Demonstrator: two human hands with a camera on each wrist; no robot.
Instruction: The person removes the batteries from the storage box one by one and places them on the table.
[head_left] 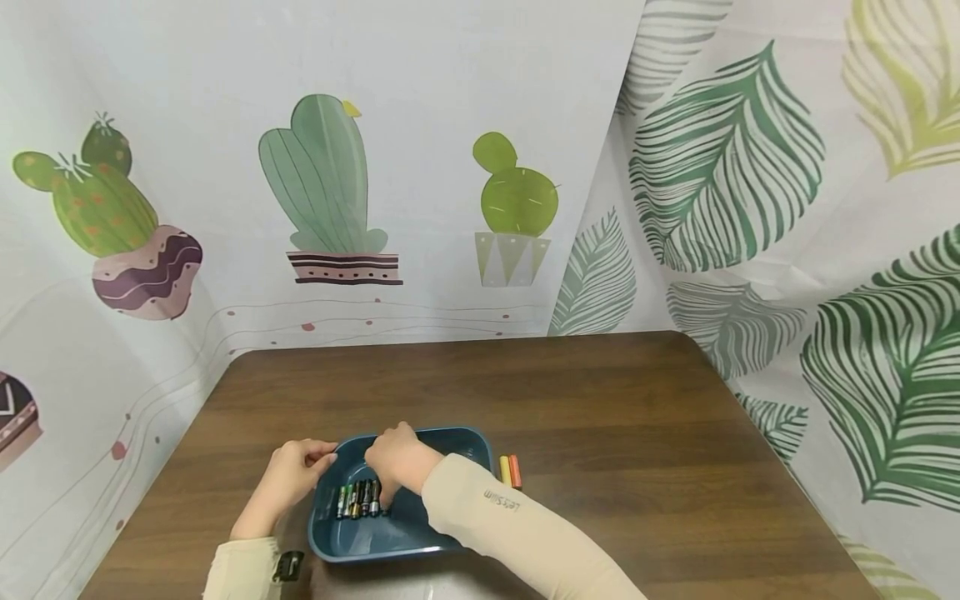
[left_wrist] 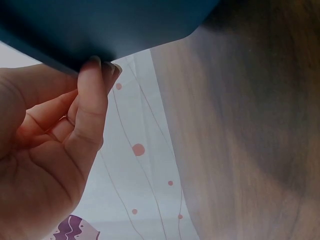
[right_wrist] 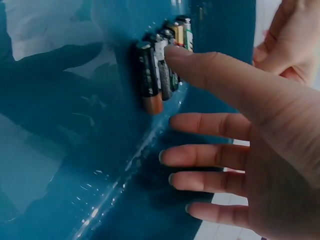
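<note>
A blue tray sits on the wooden table with a row of several batteries side by side in its left part. My left hand pinches the tray's rim at the left, thumb and fingers meeting on the edge; the left wrist view shows this grip from below the tray wall. Inside the tray, my right hand reaches over the row. In the right wrist view its fingers are stretched out and spread, and the thumb tip lies against the batteries. Nothing is held in that hand.
Just right of the tray, a yellow stick-like piece and an orange one lie on the brown table, partly behind the right sleeve. A printed cloth with cacti and leaves hangs behind the table's far edge.
</note>
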